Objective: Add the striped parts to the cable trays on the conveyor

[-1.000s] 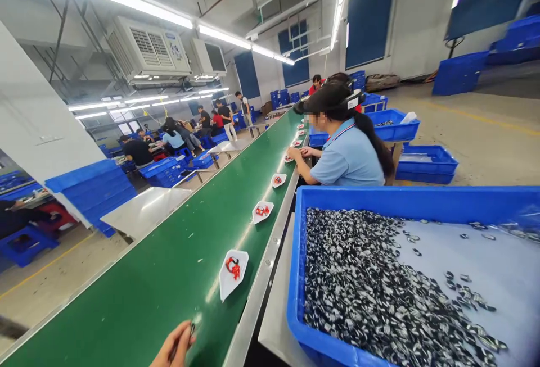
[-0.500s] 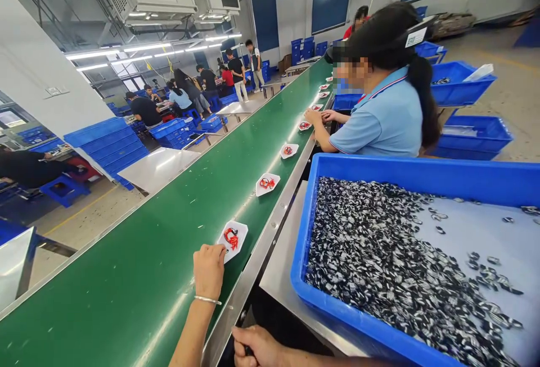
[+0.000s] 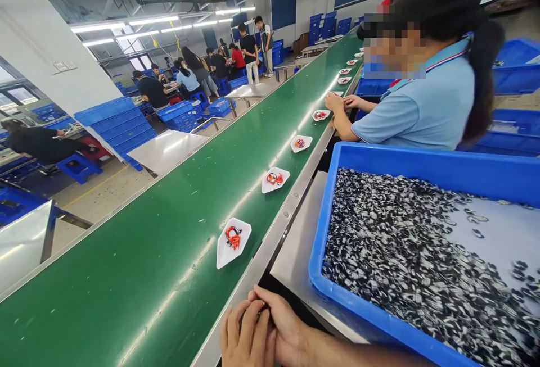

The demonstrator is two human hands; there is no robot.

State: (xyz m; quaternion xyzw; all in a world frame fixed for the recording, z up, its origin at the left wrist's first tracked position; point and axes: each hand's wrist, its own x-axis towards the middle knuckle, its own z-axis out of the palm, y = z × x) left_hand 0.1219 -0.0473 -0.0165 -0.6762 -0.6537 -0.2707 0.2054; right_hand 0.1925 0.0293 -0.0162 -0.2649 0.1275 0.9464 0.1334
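My left hand (image 3: 245, 336) and my right hand (image 3: 282, 327) are pressed together at the bottom edge, just below the metal rim of the green conveyor belt (image 3: 160, 266). Their fingers are curled round something small and dark that I cannot make out. The nearest white tray (image 3: 233, 241) with red and black parts lies on the belt just above my hands, untouched. To the right stands a big blue bin (image 3: 337, 164) holding a heap of small black-and-white pieces (image 3: 392, 243).
More white trays (image 3: 275, 179) run in a line up the belt. A co-worker in a light blue shirt (image 3: 422, 111) sits beyond the bin, hands at the belt. Blue crates (image 3: 113, 125) and other people are across the belt; a steel shelf (image 3: 295, 254) lies beside the bin.
My left hand has drawn back from the nearest white tray to join my right hand below the belt's rim. The view has tilted down and the trays have moved along the belt.
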